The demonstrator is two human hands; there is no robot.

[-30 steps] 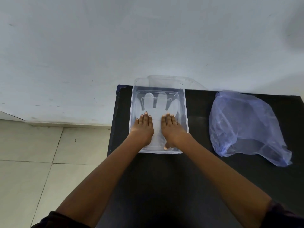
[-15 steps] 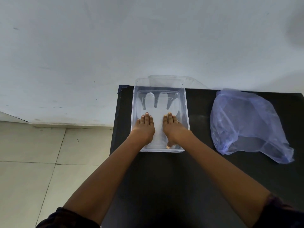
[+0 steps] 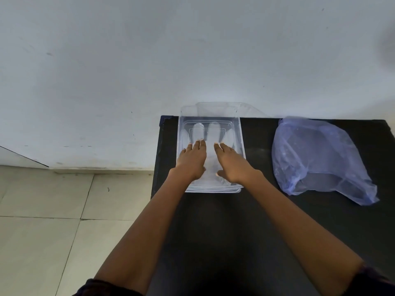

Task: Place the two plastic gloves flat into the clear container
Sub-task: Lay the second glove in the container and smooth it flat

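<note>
1. Plastic gloves (image 3: 210, 133) lie flat inside the clear container (image 3: 241, 144); whether one or two, I cannot tell
2. My left hand (image 3: 193, 160) and right hand (image 3: 232, 164) press them down with fingers straight, gripping nothing
3. Judged status: placement nearly complete; only withdrawal remains
4. A blue plastic bag (image 3: 316, 157) lies well apart on the black table (image 3: 213, 231)

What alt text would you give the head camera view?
Both hands, left hand and right hand, press a plastic glove flat inside a clear container on a black table. A blue bag lies to the right.
</note>
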